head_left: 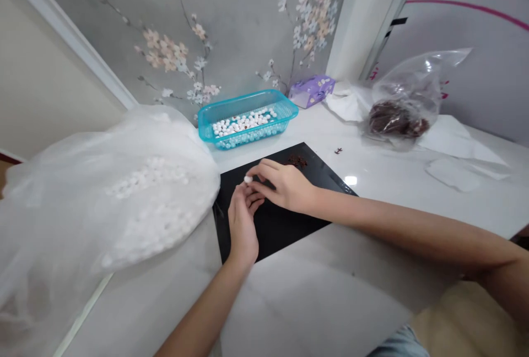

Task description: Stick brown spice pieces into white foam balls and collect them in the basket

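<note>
The left hand (243, 230) and right hand (289, 185) are together at 1 small white ball (248, 179), over the 10 o'clock side of the black mat (285, 230), and although I cannot tell which one pinches it, a light, steady grip should serve best.

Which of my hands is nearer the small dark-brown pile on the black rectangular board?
Right. Your right hand is just on the near side of the dark-brown pile; your left hand is farther off, leftward.
</note>
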A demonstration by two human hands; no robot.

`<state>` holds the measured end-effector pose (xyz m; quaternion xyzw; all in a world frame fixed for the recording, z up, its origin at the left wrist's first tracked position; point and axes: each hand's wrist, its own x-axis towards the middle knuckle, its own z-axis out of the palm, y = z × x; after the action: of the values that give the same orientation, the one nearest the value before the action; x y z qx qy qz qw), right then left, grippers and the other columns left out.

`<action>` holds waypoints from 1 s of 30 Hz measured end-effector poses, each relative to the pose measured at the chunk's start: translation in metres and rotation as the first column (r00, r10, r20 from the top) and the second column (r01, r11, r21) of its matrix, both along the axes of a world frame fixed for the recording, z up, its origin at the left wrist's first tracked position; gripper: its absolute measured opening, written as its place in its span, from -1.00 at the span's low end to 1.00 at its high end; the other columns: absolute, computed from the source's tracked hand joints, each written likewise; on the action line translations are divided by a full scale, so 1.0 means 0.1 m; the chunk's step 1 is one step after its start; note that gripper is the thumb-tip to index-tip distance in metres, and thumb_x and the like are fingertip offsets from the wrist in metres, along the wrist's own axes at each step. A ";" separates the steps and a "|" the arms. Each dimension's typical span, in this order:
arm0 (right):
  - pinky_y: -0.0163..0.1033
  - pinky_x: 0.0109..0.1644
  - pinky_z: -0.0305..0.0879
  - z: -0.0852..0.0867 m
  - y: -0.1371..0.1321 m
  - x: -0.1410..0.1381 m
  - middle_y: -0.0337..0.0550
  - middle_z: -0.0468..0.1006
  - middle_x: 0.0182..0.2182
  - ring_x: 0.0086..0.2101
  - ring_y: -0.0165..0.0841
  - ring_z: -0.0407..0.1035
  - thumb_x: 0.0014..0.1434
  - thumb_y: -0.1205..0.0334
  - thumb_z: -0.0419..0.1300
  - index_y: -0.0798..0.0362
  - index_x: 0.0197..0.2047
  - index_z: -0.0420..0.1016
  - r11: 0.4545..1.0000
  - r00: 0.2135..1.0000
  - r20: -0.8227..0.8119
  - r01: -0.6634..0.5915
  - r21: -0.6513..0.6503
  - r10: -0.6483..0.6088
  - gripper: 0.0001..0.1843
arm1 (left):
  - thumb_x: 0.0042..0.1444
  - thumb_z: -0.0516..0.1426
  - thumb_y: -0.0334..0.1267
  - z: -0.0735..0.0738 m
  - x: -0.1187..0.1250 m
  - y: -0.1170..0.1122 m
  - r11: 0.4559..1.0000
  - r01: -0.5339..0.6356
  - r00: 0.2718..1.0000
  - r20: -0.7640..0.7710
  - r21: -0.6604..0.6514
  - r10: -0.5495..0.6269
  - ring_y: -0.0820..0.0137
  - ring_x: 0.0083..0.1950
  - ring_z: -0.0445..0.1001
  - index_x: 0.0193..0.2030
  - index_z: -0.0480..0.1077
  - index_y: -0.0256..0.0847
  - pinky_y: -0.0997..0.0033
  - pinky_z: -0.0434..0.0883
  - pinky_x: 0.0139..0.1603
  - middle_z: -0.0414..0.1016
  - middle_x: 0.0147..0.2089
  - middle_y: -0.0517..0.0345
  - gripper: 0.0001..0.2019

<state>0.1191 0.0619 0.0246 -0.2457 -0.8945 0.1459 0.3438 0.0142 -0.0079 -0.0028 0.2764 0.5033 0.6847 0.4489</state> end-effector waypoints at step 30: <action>-0.39 -0.43 0.16 0.05 0.45 0.80 -0.19 0.48 -0.48 -0.53 -0.54 0.24 0.05 0.38 0.15 0.18 -0.41 0.49 0.863 0.943 0.236 -0.090 -0.497 0.235 -0.90 | -0.09 0.27 -0.16 0.09 0.05 0.03 0.988 0.007 0.979 -0.198 -0.152 -0.038 0.49 -0.27 0.46 -0.22 0.45 -0.23 0.50 0.38 -0.22 0.54 -0.23 0.11 -0.71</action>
<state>0.1987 0.1068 0.0299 -0.2646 -0.8883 0.3542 0.1245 0.0189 -0.0048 0.0062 0.3151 0.5930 0.6083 0.4231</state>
